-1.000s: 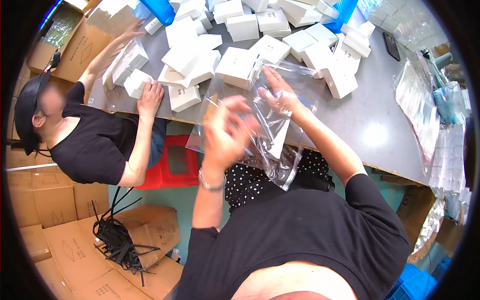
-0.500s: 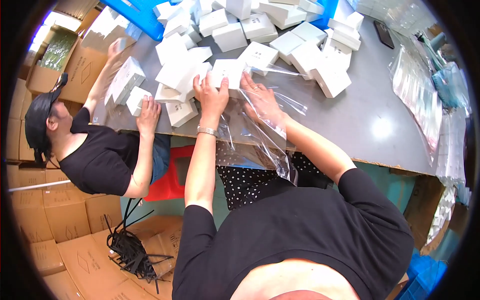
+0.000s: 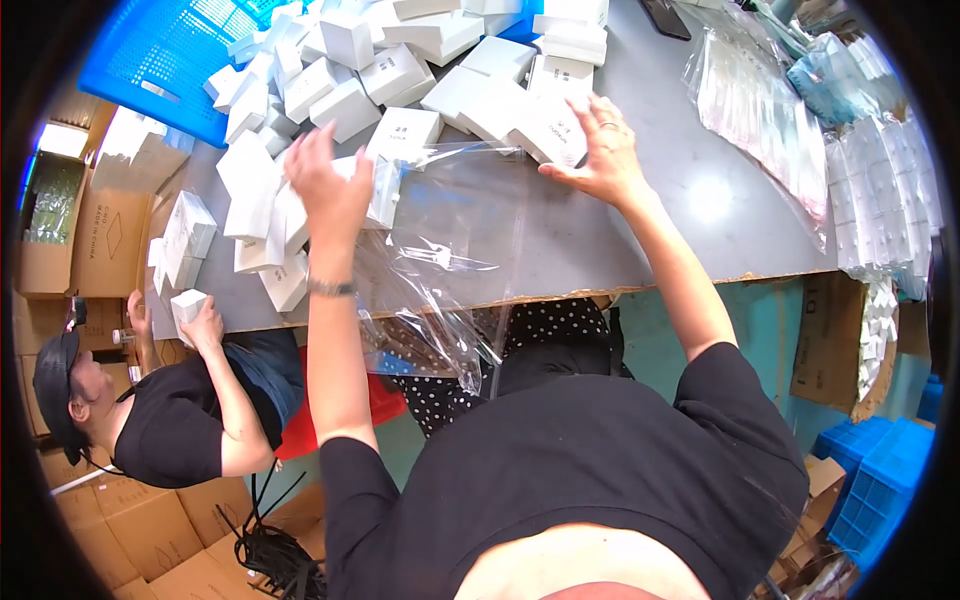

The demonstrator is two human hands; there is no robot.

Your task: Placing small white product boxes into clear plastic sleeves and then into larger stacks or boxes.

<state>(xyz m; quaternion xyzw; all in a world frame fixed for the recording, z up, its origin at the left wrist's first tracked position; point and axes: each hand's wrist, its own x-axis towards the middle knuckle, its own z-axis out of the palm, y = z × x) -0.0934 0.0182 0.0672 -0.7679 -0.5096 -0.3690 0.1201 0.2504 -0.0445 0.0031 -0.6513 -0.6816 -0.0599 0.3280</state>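
Note:
My left hand [image 3: 328, 190] is raised over the grey table [image 3: 600, 240], its back toward me, at the left edge of a clear plastic bag [image 3: 450, 250] whose mouth it seems to hold. The bag lies flat and hangs crumpled over the table's front edge. A small white box [image 3: 385, 190] sits at the bag's mouth beside that hand. My right hand [image 3: 603, 150] reaches to the right of the bag, fingers spread over a white box [image 3: 552, 125] and gripping it. Many more white boxes [image 3: 340, 80] are heaped behind.
A blue crate [image 3: 170, 60] stands at the table's far left. A seated co-worker [image 3: 170, 430] at lower left holds a small white box [image 3: 186, 303]. Stacks of clear bags [image 3: 760, 100] lie at the right. Cardboard boxes [image 3: 90, 240], black cables [image 3: 270, 550] and blue crates [image 3: 880, 480] line the floor.
The bag came down from in front of my body onto the table. My right hand left the bag and moved right onto a white box; my left hand stayed by the bag's mouth.

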